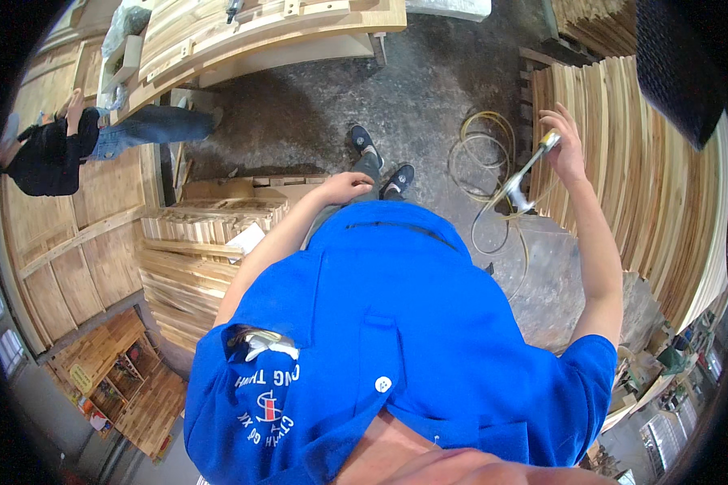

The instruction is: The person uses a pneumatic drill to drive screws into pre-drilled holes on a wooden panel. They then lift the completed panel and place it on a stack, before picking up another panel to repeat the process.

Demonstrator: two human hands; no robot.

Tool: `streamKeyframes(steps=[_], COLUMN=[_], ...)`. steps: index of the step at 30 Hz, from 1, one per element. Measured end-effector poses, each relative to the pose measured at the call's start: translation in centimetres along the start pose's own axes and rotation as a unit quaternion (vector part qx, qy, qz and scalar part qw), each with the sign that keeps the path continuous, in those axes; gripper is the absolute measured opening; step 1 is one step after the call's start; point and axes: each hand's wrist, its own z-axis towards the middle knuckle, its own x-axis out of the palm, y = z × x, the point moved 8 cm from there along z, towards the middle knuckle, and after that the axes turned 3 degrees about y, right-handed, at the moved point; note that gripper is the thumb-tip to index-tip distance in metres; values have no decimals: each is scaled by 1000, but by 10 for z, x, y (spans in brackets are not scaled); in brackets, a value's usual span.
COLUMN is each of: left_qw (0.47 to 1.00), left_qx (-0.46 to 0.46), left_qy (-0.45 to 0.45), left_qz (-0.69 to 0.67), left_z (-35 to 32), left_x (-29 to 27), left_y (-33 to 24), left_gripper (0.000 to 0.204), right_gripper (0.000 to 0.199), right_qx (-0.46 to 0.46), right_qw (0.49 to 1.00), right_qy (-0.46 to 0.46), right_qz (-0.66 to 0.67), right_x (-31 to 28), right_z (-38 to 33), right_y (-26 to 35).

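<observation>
1. My right hand (569,152) grasps a slim tool (530,168) at its yellow-tipped end, beside the right stack (631,186). Some fingers stand raised, which suggests a light hold rather than a clench.

2. The tool slants down and away from my shirt (412,283), its far end above the hose (463,178), probably angled to stay off my legs.

3. My left hand (349,187), released and loosely curled, has nothing visible in it. It hangs before my thigh; whether it touches cloth, I cannot tell.

4. The hose lies in slack loops on the floor (429,89), likely to allow reach. Whether it joins the tool is unclear.

5. Boards rise in the right stack and in the left stack (186,283), one on each side of me, presumably for easy reach. A white sheet (247,240) rests on the left.

6. Beyond, a co-worker (48,158) in dark top and jeans stands by a bench (315,31).
</observation>
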Motion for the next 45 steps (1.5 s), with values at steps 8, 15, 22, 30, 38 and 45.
streamKeyframes(steps=[8,15,22,30,38,45], left_qw=[986,987,979,955,916,910], left_qx=[-33,-65,-130,-191,-217,-169], left_qy=[-114,-138,-155,-190,-230,-302], left_qz=[-117,43,-36,-124,-246,-227], left_z=[1,9,-1,-35,-30,-12], left_x=[1,6,56,108,134,143], left_y=[66,103,148,222,283,288], left_gripper=[33,28,29,26,25,17], right_gripper=[47,14,26,29,34,35], right_qx=[-52,59,-65,-87,7,0], right_qw=[989,833,729,664,707,635], right_qy=[98,372,602,713,675,698], right_qz=[-99,-405,-321,-207,-211,-331], right_x=[49,144,244,419,617,722], right_z=[-20,-45,-46,-50,-39,-4], right_y=[-1,-59,-1,33,80,85])
